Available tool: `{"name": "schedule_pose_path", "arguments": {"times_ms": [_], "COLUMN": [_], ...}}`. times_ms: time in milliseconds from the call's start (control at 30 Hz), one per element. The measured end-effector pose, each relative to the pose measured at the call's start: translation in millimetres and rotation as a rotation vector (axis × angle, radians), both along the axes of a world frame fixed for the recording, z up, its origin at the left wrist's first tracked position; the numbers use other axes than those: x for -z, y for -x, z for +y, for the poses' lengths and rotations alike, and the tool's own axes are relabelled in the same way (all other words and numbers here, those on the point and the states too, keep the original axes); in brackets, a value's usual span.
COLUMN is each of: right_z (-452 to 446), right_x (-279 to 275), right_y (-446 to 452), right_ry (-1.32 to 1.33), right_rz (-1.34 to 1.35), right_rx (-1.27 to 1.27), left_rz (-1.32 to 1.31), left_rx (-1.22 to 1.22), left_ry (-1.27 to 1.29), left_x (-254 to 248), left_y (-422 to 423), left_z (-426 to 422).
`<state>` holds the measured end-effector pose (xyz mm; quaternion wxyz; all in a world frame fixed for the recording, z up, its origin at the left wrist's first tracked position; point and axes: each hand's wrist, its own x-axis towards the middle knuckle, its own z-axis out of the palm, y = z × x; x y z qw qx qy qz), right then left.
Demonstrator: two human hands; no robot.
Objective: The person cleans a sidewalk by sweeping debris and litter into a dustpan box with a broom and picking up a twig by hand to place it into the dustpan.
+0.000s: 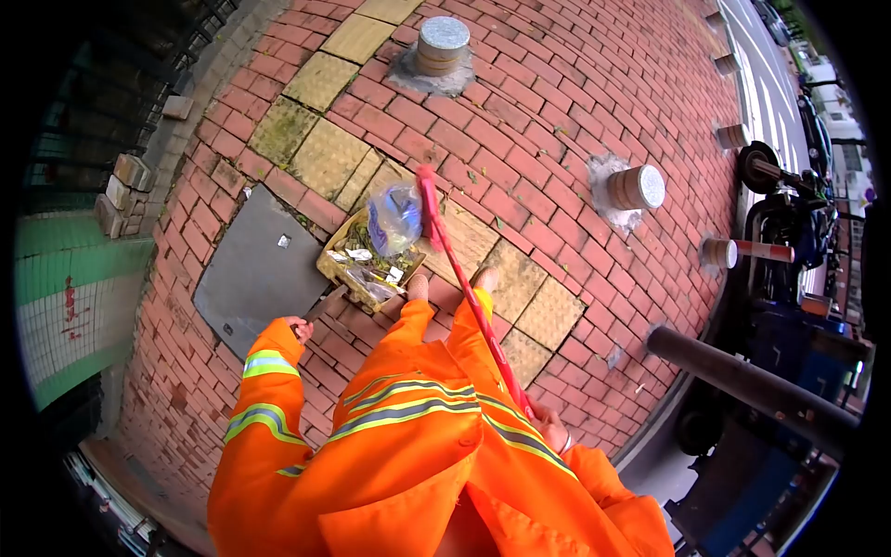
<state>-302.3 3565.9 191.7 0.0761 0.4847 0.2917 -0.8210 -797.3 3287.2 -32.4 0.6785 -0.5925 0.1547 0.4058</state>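
Note:
My left hand (302, 330) is closed round the dark handle of a yellow dustpan (376, 299) low on the paving. Leaves, paper scraps and a clear and blue plastic bag (394, 220) lie in the dustpan, the bag bulging at its right side. My right hand (549, 427), at my right hip, grips the red pole of a broom (478, 311). The broom's red head (428, 206) is down beside the bag, touching or very near it. Both my shoes stand just behind the dustpan and broom.
A grey metal plate (255, 269) lies left of the dustpan. Round bollards (637, 187) rise from the red brick paving ahead and right. A thick dark post (742, 381) and a parked motorcycle (789, 218) are at the right. Loose bricks (121, 190) sit by the left wall.

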Motion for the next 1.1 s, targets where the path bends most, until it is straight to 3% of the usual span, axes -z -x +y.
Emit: {"name": "schedule_pose_path", "arguments": {"times_ms": [100,167,200,233,367,400,467,500,567,633,667,833,1000,1100], "right_z": [30,53,55,60,102,111,123,133,131,117,109,72,74,85], "right_x": [-34,-49,-35,-5,71,123,176,166,163,146,111,41,-11,-22], "right_y": [28,51,51,51,120,122,157,170,160,129,114,-4,-16,-6], "right_ry": [0.057,-0.238,-0.322,-0.549,-0.754,-1.111,-1.180,-1.031,-1.032,-0.791,-0.834,-0.671,-0.600,-0.629], "right_rz": [0.010,-0.102,-0.083,-0.089,-0.218,-0.098,-0.379,-0.454,-0.395,-0.403,-0.288,-0.325,-0.312,-0.301], "right_rx": [-0.042,-0.434,-0.403,-0.541,-0.787,-0.844,-1.074,-1.194,-1.173,-1.209,-1.235,-1.432,-1.435,-1.448], "left_rz": [0.033,0.054,0.083,0.112,0.071,0.055,0.019,0.033,0.051,0.032,0.030,0.001,-0.032,-0.085], "left_rx": [-0.053,-0.086,-0.091,-0.097,-0.199,-0.218,-0.254,-0.257,-0.261,-0.285,-0.297,-0.300,-0.213,-0.289], "left_ry": [-0.043,-0.040,-0.026,-0.015,-0.049,-0.039,-0.017,-0.032,-0.059,-0.008,0.001,0.038,0.028,-0.064], "left_x": [12,11,9,7,-7,-9,-9,-8,-5,-6,-5,1,9,12], "left_y": [-7,-12,-17,-21,-38,-40,-43,-44,-47,-51,-53,-60,-79,-77], "left_z": [-4,-3,2,8,24,27,30,31,32,32,31,22,20,17]}}
